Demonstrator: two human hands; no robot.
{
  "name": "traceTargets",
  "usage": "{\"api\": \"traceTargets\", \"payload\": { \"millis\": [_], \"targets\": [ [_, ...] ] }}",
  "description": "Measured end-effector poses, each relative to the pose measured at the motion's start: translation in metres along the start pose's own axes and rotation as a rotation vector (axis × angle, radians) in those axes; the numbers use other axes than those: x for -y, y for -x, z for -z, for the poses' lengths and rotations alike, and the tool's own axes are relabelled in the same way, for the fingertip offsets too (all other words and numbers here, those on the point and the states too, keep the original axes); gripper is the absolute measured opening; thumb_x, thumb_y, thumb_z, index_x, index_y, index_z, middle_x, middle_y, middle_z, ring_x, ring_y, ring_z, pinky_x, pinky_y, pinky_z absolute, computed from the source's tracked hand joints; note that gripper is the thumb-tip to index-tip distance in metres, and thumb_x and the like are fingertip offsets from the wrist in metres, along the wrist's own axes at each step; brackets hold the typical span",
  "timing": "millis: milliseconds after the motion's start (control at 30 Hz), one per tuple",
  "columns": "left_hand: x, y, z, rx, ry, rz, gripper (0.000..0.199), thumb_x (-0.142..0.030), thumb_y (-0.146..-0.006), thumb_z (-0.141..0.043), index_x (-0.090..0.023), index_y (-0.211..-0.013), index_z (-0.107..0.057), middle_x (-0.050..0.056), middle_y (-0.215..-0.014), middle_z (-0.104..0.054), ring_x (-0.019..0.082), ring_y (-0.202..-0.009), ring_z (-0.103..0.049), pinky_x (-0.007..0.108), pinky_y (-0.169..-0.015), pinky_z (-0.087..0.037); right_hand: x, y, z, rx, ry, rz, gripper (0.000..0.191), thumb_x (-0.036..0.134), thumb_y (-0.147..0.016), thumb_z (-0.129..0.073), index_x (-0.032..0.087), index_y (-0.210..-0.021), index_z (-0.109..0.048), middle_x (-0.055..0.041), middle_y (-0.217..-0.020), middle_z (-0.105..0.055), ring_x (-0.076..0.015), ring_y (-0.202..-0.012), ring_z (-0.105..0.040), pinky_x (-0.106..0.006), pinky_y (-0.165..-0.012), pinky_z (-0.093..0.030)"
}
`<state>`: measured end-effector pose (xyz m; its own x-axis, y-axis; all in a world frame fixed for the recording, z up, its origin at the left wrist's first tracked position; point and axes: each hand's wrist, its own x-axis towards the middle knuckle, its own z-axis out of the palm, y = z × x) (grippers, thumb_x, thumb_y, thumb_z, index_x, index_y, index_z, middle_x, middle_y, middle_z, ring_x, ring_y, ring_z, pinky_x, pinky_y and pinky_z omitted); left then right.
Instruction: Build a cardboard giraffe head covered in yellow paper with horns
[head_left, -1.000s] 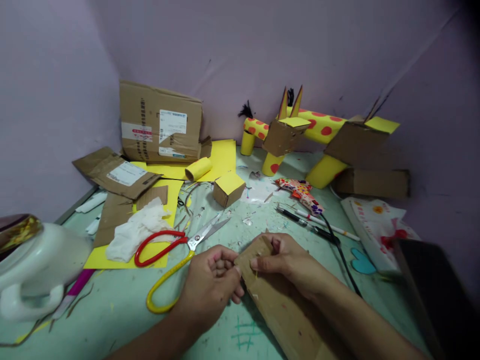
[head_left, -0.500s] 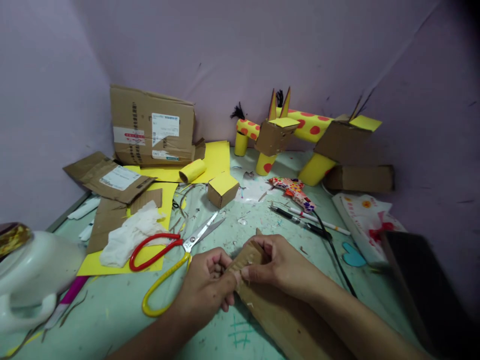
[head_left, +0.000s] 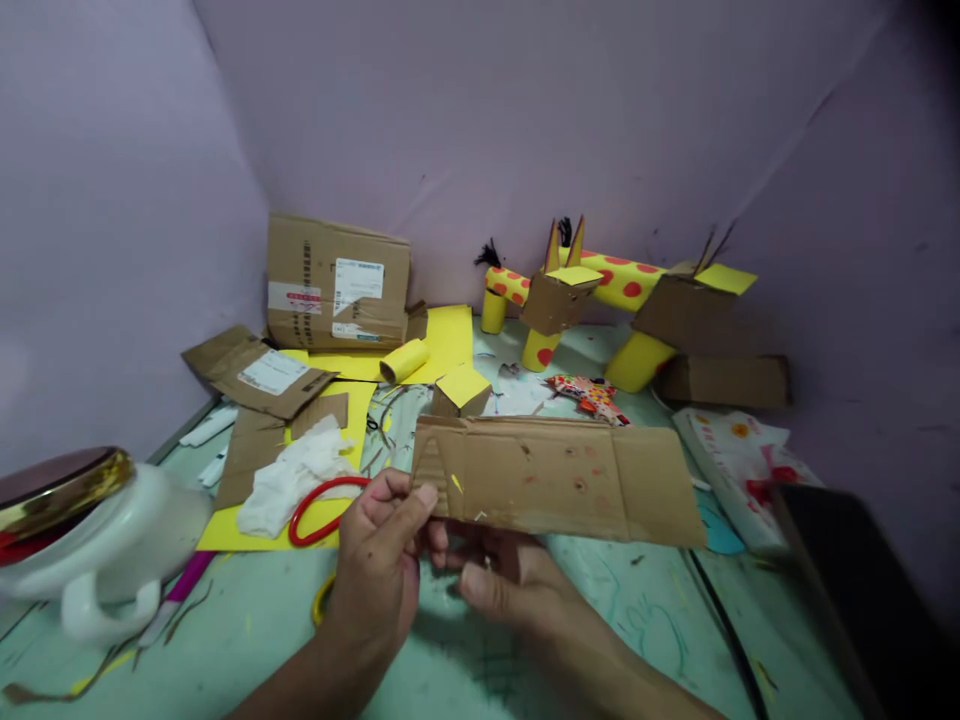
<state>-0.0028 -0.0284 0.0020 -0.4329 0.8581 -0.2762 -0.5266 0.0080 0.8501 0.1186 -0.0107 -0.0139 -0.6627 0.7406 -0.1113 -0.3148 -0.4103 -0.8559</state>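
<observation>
My left hand (head_left: pixel 386 555) is closed on the left end of a flat cardboard strip (head_left: pixel 540 475), its thumb lying over the front face. The strip is creased crosswise, has a torn patch at the left and small reddish marks in the middle. Just below its lower edge is my right hand (head_left: pixel 517 590), thumb apart from the fingers; some of its fingertips are hidden or dim under the strip. Behind my left hand lie scissors with one red handle (head_left: pixel 296 515) and one yellow; the blades are hidden.
Two yellow, red-spotted paper-tube animals with cardboard heads (head_left: pixel 562 303) stand at the back. Nearby are a small cardboard box (head_left: pixel 465 385), a yellow tube (head_left: pixel 405 360), a shipping box (head_left: pixel 292 250) and crumpled tissue (head_left: pixel 292 480). A white mug (head_left: pixel 165 510) lies left, a dark slab (head_left: pixel 847 580) right.
The cardboard strip has swung up from near my right forearm to lie crosswise before me. My right hand has let go of its end and moved below it. The view has shifted slightly.
</observation>
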Motion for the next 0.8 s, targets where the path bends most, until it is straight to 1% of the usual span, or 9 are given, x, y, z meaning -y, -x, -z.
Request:
{"api": "traceTargets", "payload": {
  "millis": [67,133,233,333,400,567,633,733,800],
  "targets": [
    [0.004,0.004,-0.001,0.011,0.014,0.039,0.024,-0.025,-0.058,-0.072,-0.017,-0.063,-0.05,-0.007,-0.038,-0.052,0.006,-0.034,-0.045,0.014,-0.035,-0.037,-0.013,-0.009,-0.006,-0.084,-0.12,0.133,0.029,0.041,-0.062,-0.074,0.019,-0.078,-0.066,-0.0034,-0.076,-0.061,-0.0166,-0.072,-0.053,-0.031,-0.07,-0.043],
    [0.01,0.007,-0.001,0.017,0.02,0.069,0.025,-0.025,-0.057,-0.072,-0.017,-0.062,-0.049,-0.007,-0.039,-0.053,0.006,-0.034,-0.045,0.014,-0.035,-0.036,-0.018,-0.011,-0.011,-0.208,-0.199,0.174,0.024,0.036,-0.062,-0.075,0.018,-0.075,-0.067,-0.0021,-0.069,-0.059,-0.0156,-0.067,-0.051,-0.029,-0.065,-0.042],
    [0.018,0.011,-0.001,0.05,0.024,0.085,0.026,-0.025,-0.058,-0.072,-0.018,-0.062,-0.048,-0.007,-0.042,-0.054,0.006,-0.036,-0.045,0.015,-0.035,-0.036,-0.021,-0.008,-0.018,-0.392,-0.255,0.109,0.019,0.033,-0.063,-0.073,0.015,-0.065,-0.066,0.0005,-0.058,-0.054,-0.0123,-0.057,-0.045,-0.025,-0.054,-0.038],
    [0.023,0.014,0.0,0.084,-0.002,0.091,0.025,-0.025,-0.06,-0.071,-0.017,-0.062,-0.047,-0.007,-0.043,-0.055,0.007,-0.038,-0.047,0.016,-0.038,-0.038,-0.021,-0.007,-0.024,-0.486,-0.266,0.033,0.031,0.036,-0.065,-0.07,0.015,-0.048,-0.056,0.0023,-0.047,-0.047,-0.0101,-0.05,-0.04,-0.022,-0.048,-0.034],
    [0.025,0.015,0.002,0.097,-0.036,0.089,0.024,-0.025,-0.063,-0.07,-0.017,-0.062,-0.048,-0.006,-0.043,-0.055,0.007,-0.039,-0.047,0.016,-0.039,-0.038,-0.021,-0.009,-0.026,-0.538,-0.283,0.001,0.036,0.038,-0.063,-0.071,0.016,-0.043,-0.05,0.0036,-0.043,-0.044,-0.0086,-0.046,-0.037,-0.021,-0.045,-0.032],
    [0.027,0.015,0.005,0.144,-0.117,0.044,0.023,-0.03,-0.069,-0.067,-0.017,-0.065,-0.047,-0.005,-0.044,-0.055,0.008,-0.041,-0.049,0.018,-0.041,-0.039,-0.021,-0.01,-0.026,-0.619,-0.281,-0.01,0.035,0.038,-0.061,-0.071,0.017,-0.045,-0.049,0.0055,-0.04,-0.041,-0.0074,-0.041,-0.035,-0.02,-0.04,-0.028],
    [0.023,0.015,0.004,0.212,-0.156,0.062,0.023,-0.031,-0.068,-0.067,-0.017,-0.069,-0.05,-0.005,-0.046,-0.055,0.008,-0.042,-0.049,0.019,-0.042,-0.041,-0.021,-0.01,-0.022,-0.642,-0.257,0.005,0.032,0.038,-0.064,-0.069,0.017,-0.047,-0.052,0.0058,-0.04,-0.042,-0.0078,-0.04,-0.035,-0.02,-0.04,-0.029],
    [0.01,0.013,0.001,0.358,-0.296,0.118,0.031,-0.033,-0.064,-0.069,-0.014,-0.085,-0.056,-0.001,-0.058,-0.059,0.01,-0.047,-0.052,0.022,-0.046,-0.044,-0.016,-0.011,-0.011,-0.687,-0.234,0.033,0.022,0.035,-0.067,-0.067,0.017,-0.057,-0.06,0.0033,-0.046,-0.054,-0.0111,-0.044,-0.047,-0.022,-0.043,-0.038],
    [-0.002,0.012,0.004,0.334,-0.475,0.057,0.038,-0.032,-0.064,-0.067,-0.015,-0.096,-0.056,0.003,-0.075,-0.062,0.012,-0.053,-0.055,0.024,-0.049,-0.047,-0.01,-0.013,-0.003,-0.762,-0.245,0.091,0.013,0.03,-0.066,-0.069,0.017,-0.068,-0.065,0.0011,-0.06,-0.066,-0.0145,-0.054,-0.058,-0.024,-0.05,-0.045]
  ]
}}
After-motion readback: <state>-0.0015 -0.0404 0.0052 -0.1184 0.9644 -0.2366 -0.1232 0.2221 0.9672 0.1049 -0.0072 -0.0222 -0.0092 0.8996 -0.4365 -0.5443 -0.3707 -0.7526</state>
